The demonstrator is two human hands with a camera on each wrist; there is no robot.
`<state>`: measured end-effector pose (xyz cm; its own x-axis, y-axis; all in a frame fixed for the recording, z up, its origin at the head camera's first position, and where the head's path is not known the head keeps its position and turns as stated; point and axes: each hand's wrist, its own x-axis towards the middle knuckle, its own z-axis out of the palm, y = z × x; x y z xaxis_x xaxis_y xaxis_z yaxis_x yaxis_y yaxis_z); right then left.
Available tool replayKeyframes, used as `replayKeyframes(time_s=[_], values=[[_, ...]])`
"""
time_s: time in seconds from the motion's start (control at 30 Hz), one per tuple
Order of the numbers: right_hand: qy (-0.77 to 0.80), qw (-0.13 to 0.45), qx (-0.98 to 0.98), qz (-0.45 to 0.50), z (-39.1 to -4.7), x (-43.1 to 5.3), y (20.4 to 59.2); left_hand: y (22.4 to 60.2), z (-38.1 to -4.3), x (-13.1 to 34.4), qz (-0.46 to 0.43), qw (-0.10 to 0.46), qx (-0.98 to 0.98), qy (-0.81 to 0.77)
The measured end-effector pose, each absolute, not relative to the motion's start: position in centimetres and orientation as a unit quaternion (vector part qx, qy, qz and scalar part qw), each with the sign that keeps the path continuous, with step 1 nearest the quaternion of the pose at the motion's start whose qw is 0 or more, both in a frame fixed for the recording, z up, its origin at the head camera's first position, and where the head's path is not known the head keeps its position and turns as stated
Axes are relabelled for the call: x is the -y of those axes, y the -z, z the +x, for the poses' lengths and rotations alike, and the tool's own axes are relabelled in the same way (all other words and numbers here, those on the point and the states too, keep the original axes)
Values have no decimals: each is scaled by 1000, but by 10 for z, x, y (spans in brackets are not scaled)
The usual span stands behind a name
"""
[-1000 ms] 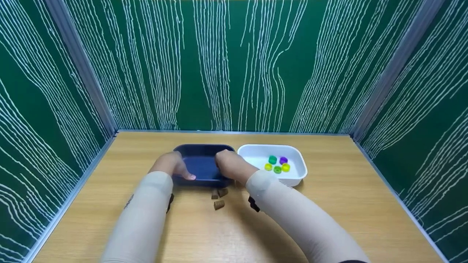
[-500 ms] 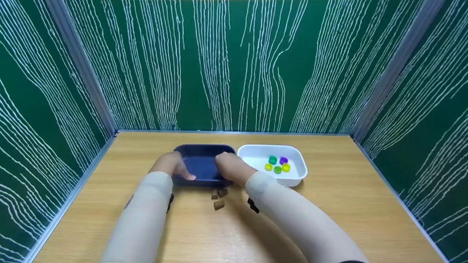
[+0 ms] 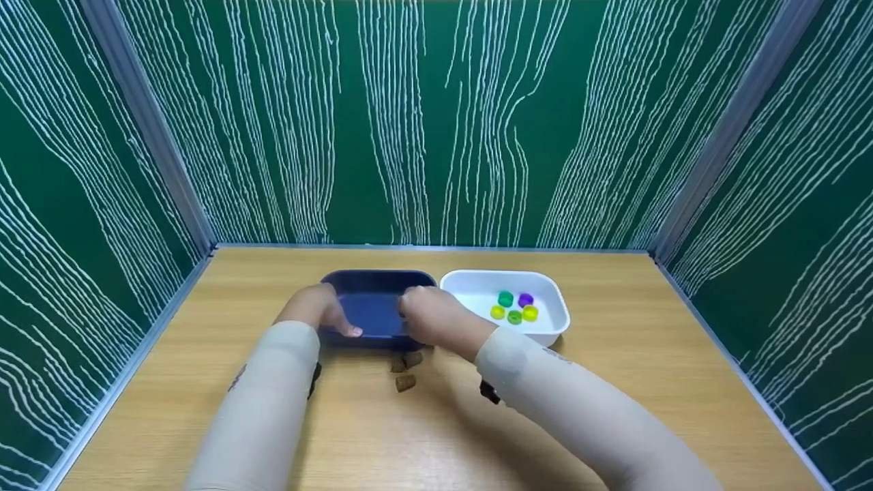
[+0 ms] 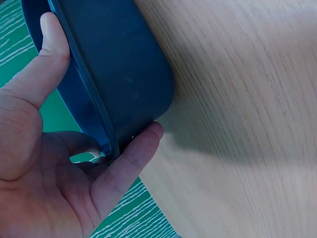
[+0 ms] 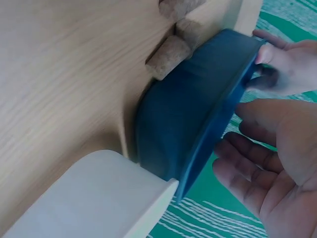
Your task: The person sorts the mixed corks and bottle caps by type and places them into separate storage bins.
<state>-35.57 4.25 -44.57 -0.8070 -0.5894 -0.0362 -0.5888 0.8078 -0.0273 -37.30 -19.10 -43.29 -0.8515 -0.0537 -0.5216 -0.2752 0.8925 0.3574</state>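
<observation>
A dark blue plastic tub (image 3: 372,327) stands on the wooden table. At its left end my left hand (image 3: 310,307) grips the wall; the left wrist view shows the thumb over the rim and a finger pressed along the outside. My right hand (image 3: 436,317) hovers over the tub's right end, its fingers loosely bent by the rim in the right wrist view with nothing between them. Several brown corks lie close in front of the tub, one cork (image 3: 406,382) nearest me and another cork (image 5: 168,57) right beside the tub wall.
A white tub (image 3: 560,307) sits just right of the blue one, holding several small coloured rings, among them a purple ring (image 3: 525,300) and a green ring (image 3: 505,299). Green walls (image 3: 470,123) with white wavy lines enclose the table (image 3: 409,443) at the back and sides.
My right hand has turned a little at the blue tub's right end, and its wrist and forearm have swung slightly right. The left hand keeps its place; tubs and corks look unmoved.
</observation>
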Motion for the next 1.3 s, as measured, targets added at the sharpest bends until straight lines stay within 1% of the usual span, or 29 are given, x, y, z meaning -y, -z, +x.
replayKeyframes(time_s=[0.27,0.37,0.53,0.63,0.7,0.87,0.97,1.3], values=[[33,-41,-919,-390,-323,-56,449,424,-366,189,-91,265,-937,-207],[46,-53,-909,-411,-315,-60,454,418,-362,187,-86,270,-939,-196],[71,-34,-902,-424,-305,-66,467,419,-362,188,-90,269,-937,-204],[61,-29,-897,-437,-300,-68,478,420,-363,189,-87,266,-938,-203],[47,-34,-891,-451,-298,-68,486,420,-363,190,-88,264,-938,-205],[19,-67,-879,-473,-294,-68,501,421,-362,191,-88,260,-938,-210],[18,-73,-879,-470,-293,-67,506,422,-362,191,-88,258,-938,-213],[35,-46,-884,-465,-295,-66,507,428,-364,191,-75,251,-943,-203]])
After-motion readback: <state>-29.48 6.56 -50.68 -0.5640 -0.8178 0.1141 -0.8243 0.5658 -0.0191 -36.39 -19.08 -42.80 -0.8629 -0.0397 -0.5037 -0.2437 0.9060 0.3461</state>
